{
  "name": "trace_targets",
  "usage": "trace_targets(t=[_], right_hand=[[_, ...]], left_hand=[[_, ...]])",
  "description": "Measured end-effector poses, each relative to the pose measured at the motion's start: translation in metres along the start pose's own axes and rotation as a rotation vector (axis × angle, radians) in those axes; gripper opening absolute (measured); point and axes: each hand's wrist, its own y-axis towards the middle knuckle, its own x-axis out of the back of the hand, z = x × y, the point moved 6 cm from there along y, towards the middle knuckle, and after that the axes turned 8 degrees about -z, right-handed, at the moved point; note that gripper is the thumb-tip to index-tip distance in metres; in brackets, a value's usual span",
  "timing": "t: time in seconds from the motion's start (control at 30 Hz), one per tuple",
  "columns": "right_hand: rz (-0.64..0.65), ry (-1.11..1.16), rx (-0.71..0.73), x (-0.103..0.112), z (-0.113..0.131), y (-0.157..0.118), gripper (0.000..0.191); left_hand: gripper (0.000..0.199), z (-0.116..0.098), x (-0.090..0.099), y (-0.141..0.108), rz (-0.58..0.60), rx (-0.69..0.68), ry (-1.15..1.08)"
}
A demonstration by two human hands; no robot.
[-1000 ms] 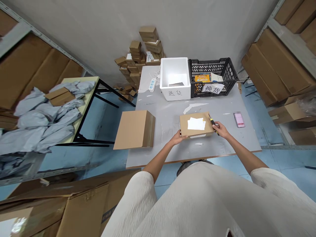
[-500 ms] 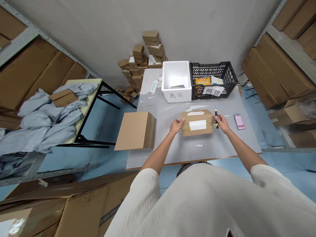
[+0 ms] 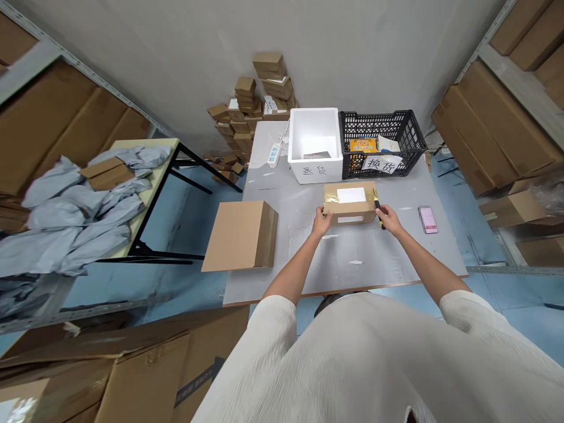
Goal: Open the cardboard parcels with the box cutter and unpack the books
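A small taped cardboard box (image 3: pixel 352 207) with white labels on its top and front faces rests on the grey table (image 3: pixel 282 202). My left hand (image 3: pixel 322 222) grips its left front corner, fingers closed on the edge. At the box's right end, my right hand (image 3: pixel 388 218) is closed round a yellow and black utility knife (image 3: pixel 378 207), whose tip points away from me. That hand is right beside the box; whether its fingers also touch the cardboard is hard to see.
Behind the box stand a white foam bin (image 3: pixel 315 172) and a black crate (image 3: pixel 382 120). A larger carton (image 3: pixel 235 235) sits at the table's left edge. A pink phone (image 3: pixel 427 219) lies at right. Grey bags (image 3: pixel 74 217) cover a side table.
The small box has turned, so a label now shows on top and another in front. It sits slightly farther back. The knife has tilted and shifted left with my right hand.
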Motion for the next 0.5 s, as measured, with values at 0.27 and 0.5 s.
trace_targets(t=[0.27,0.5], right_hand=[[0.042,0.052,-0.002,-0.007,0.008,0.000,0.065],[0.067,0.015,-0.070,0.010,0.001,-0.021,0.072]], left_hand=[[0.083,-0.010,0.003,-0.005,0.005,-0.056,0.120],[0.086,0.006,0.011,-0.040,0.023,-0.089,0.130]])
